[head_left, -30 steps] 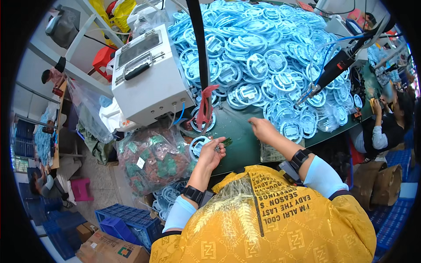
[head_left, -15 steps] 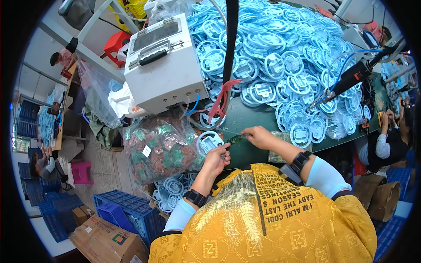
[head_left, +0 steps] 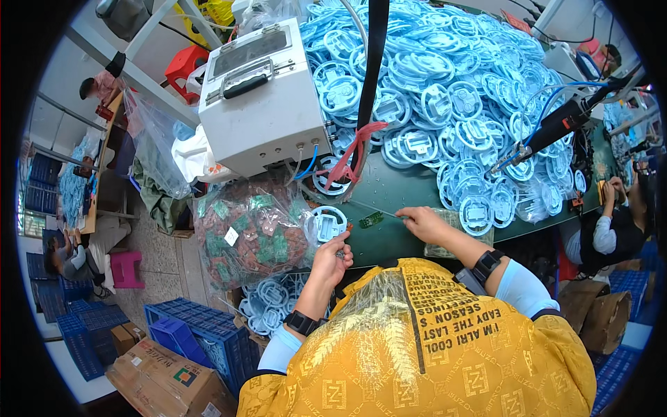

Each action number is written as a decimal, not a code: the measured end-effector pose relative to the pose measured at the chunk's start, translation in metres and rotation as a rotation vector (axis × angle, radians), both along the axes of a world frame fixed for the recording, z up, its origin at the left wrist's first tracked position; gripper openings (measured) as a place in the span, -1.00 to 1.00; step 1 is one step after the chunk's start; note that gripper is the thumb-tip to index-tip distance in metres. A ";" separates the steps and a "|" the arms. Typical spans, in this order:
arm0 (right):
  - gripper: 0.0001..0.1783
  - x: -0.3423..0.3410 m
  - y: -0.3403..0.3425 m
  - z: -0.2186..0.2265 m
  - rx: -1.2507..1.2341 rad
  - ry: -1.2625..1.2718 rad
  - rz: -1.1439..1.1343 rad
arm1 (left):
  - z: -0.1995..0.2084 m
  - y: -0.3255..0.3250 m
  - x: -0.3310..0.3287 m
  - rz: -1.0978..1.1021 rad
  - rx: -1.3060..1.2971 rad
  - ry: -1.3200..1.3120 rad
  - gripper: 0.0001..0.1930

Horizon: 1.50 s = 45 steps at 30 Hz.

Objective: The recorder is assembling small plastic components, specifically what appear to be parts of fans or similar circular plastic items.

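My left hand (head_left: 331, 261) is closed, its thumb and fingertips at the near edge of a light-blue round plastic part (head_left: 328, 224), apparently pinching it. To the right of that part, a small green circuit board (head_left: 371, 219) lies on the dark green tabletop (head_left: 396, 241). Just right of the board, my right hand (head_left: 422, 224) is closed with the fingertips together. From them a thin greyish strand or stick runs leftward past the board; its exact kind is unclear. A small red bit (head_left: 349, 226) lies between the blue part and the board.
A large heap of light-blue round parts (head_left: 431, 83) covers the table's far side. A white machine box (head_left: 260, 104) stands back left, above a clear bag of circuit boards (head_left: 253, 233). On the right hangs a black screwdriver (head_left: 556, 128). Blue crates (head_left: 201, 340) stand lower left.
My left hand has drawn down and left, away from the circuit board, which now lies clear of it. My right hand has shifted slightly right and down.
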State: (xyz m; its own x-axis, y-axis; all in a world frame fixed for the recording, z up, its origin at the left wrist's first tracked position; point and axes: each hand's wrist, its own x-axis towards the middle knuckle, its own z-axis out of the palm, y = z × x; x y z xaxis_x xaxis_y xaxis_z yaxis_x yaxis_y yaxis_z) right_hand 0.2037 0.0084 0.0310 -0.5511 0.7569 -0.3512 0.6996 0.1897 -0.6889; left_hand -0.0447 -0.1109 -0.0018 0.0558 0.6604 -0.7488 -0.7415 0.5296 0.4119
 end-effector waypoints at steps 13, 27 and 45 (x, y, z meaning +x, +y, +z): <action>-0.69 0.074 -0.013 0.083 -0.776 0.272 -0.323 | 0.009 0.067 0.029 -0.078 0.182 -0.029 -0.43; -0.77 0.072 -0.053 0.077 0.421 -0.022 -0.209 | 0.021 0.138 0.102 -0.162 0.243 0.290 -0.56; -0.71 0.086 -0.057 0.076 0.358 0.075 -0.207 | 0.001 0.145 0.094 -0.206 0.365 0.741 -0.62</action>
